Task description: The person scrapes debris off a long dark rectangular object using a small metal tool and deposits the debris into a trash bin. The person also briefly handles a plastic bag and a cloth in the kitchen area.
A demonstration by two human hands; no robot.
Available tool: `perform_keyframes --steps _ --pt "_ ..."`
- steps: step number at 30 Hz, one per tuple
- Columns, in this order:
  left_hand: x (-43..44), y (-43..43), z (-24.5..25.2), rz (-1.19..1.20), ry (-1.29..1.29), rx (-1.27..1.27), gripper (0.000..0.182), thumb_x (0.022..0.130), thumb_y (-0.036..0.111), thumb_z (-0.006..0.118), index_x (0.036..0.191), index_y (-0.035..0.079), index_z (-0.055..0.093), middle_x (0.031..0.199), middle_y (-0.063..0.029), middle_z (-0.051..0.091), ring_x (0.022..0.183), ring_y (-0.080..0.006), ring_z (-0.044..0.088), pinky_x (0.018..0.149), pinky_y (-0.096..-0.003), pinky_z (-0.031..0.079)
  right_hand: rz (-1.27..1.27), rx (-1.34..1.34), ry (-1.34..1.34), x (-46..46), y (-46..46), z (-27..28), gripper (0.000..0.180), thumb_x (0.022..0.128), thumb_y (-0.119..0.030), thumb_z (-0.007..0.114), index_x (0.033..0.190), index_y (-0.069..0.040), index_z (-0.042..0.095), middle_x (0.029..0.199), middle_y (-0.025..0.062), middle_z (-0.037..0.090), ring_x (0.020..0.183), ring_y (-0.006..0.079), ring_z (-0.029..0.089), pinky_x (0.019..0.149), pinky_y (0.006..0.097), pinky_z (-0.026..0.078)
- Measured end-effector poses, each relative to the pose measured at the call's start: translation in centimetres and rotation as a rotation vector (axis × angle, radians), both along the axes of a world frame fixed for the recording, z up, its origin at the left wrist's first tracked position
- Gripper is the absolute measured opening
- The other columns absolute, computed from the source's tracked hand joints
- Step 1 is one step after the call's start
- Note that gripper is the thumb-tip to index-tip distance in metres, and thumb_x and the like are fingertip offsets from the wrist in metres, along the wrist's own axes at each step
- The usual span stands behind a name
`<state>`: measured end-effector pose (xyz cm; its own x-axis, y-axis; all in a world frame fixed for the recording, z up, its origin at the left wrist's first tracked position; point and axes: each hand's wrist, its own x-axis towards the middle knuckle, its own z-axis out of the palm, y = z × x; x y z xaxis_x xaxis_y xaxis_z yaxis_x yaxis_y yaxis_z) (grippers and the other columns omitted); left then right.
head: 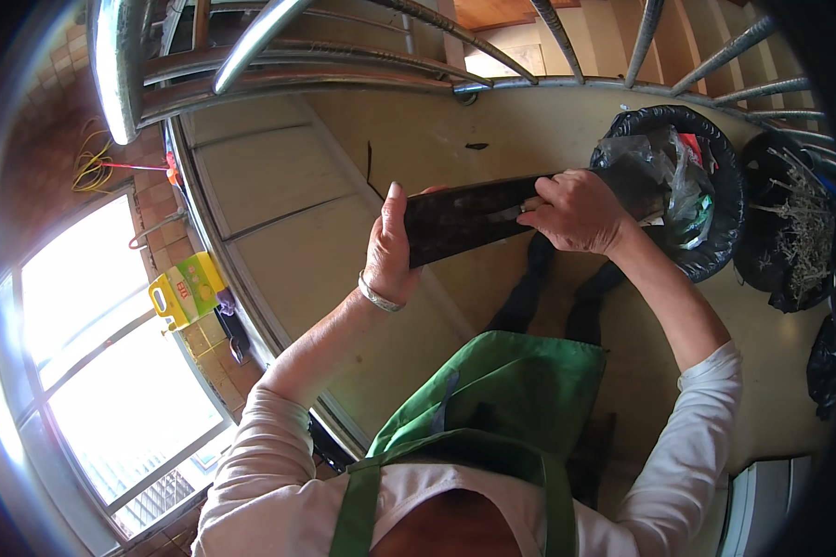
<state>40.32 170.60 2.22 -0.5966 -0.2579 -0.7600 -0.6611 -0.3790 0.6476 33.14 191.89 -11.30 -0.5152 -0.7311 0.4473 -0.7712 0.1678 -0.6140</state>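
Note:
My left hand (392,244) grips the left end of a long, flat, dark panel (460,219), thumb on its near face and fingers behind it. At the panel's right part is my right hand (575,212), with its fingers bent around a small greyish piece against the dark surface; what that piece is I cannot tell. The panel's right end reaches over a bin lined with a black plastic bag (728,209), which holds clear plastic wrappers (683,181) and other litter.
Metal railings (446,21) run across the top. Dry twigs (804,237) lie in a black bag at the right. A yellow-green jug (189,291) stands by the window at left. Small dark scraps (476,146) lie on the floor. A white appliance or box (766,508) is at lower right.

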Motion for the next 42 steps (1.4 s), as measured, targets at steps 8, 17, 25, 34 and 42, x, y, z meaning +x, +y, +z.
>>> perform_keyframes --steps 8,17,25,34,42 --pt "-0.6 0.3 0.0 -0.023 0.005 -0.064 0.062 0.093 0.055 0.04 0.115 -0.001 0.057 0.104 -0.0108 0.065 0.092 -0.02 0.064 0.081 -0.0331 0.052 0.067 0.027 -0.265 2.3 -2.9 3.4 0.024 0.083 -0.03 0.058 0.066 -0.015 0.063 0.055 0.0053 0.057 0.053 0.0257 0.059 0.048 0.0389 0.047" --pt "-1.2 1.9 0.5 -0.095 0.08 0.055 0.062 0.094 0.056 0.038 0.119 0.0 0.054 0.11 -0.0106 0.062 0.1 -0.0203 0.061 0.088 -0.0339 0.049 0.068 -0.161 -1.137 4.7 -0.7 3.4 0.048 0.091 -0.037 0.054 0.057 -0.002 0.055 0.05 0.0106 0.052 0.046 0.0231 0.05 0.048 0.0369 0.036" --pt "-1.6 2.5 0.6 -0.08 0.066 0.061 0.062 0.093 0.055 0.041 0.119 0.0 0.054 0.11 -0.0109 0.063 0.1 -0.0216 0.061 0.091 -0.0356 0.048 -0.066 -0.332 -1.416 5.6 5.0 -0.2 0.052 0.095 -0.037 0.051 0.053 -0.009 0.038 0.049 -0.0038 0.035 0.046 0.0041 0.03 0.042 0.024 0.022" --pt "-1.6 4.0 1.3 -0.164 0.072 0.047 0.063 0.094 0.054 0.039 0.123 0.0 0.052 0.113 -0.0113 0.062 0.103 -0.0201 0.06 0.092 -0.033 0.047 -0.15 -0.195 -1.463 9.0 6.5 6.3 0.046 0.094 -0.038 0.051 0.069 0.0 0.058 0.051 0.0046 0.046 0.05 0.014 0.044 0.05 0.0331 0.038" --pt "-1.9 4.9 2.6 -0.279 0.057 0.16 0.064 0.095 0.054 0.035 0.129 0.001 0.046 0.119 -0.0109 0.058 0.109 -0.0192 0.057 0.094 -0.0326 0.046 0.051 0.119 -0.85 4.9 7.0 8.9 0.046 0.091 -0.04 0.052 0.067 -0.001 0.061 0.061 0.0208 0.056 0.064 0.0387 0.058 0.059 0.0462 0.044"
